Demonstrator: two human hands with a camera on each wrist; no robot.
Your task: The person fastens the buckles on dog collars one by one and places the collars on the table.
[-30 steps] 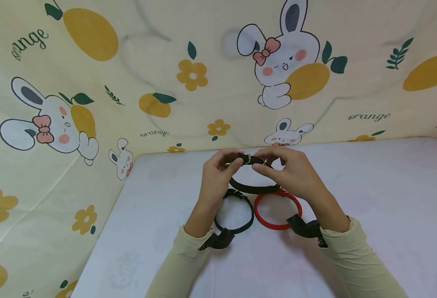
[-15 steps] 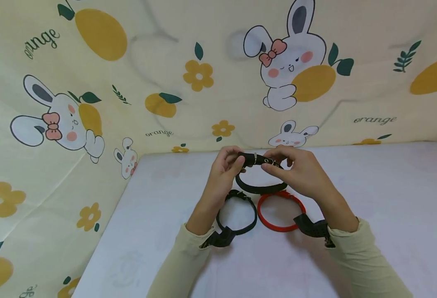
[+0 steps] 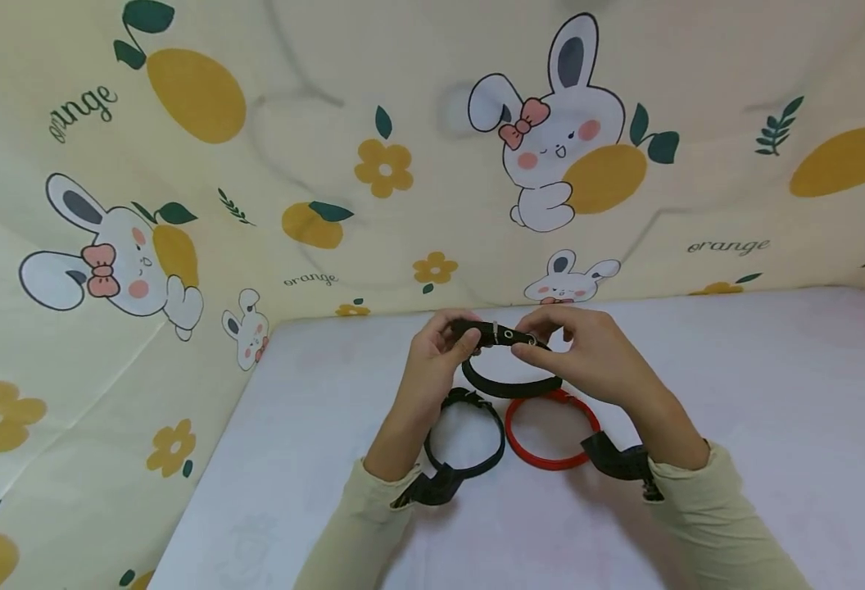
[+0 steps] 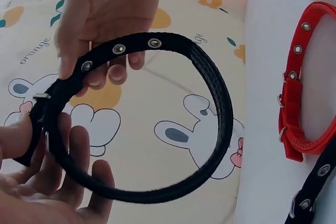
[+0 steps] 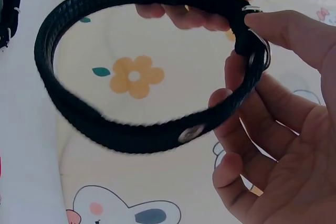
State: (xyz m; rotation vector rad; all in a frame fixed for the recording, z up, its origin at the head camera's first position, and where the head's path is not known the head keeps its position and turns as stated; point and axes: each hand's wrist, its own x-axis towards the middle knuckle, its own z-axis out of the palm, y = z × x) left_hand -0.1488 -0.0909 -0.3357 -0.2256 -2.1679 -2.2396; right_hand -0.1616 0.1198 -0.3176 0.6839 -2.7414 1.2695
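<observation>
Both hands hold a black buckled collar [image 3: 509,389] in the air, fastened into a loop, with its buckled part uppermost. The left hand [image 3: 432,360] pinches the strap just left of the metal buckle [image 3: 495,332]. On the other side, the right hand [image 3: 591,356] grips the collar between thumb and fingers. Metal eyelets [image 4: 119,49] line the strap in the left wrist view. Seen from the right wrist, the thumb lies against the band beside a metal ring [image 5: 266,51]. Fingers hide parts of the fastening.
Below the hands, another black collar [image 3: 469,473] and a red collar [image 3: 550,465] lie side by side on the white tabletop [image 3: 314,426]. A cloth [image 3: 403,82] printed with rabbits and oranges hangs behind and to the left. Black bands [image 3: 617,459] sit at the wrists.
The hands stay on the same collar. An eyelet right of the buckle shows more plainly than one second ago. The head view has shifted slightly.
</observation>
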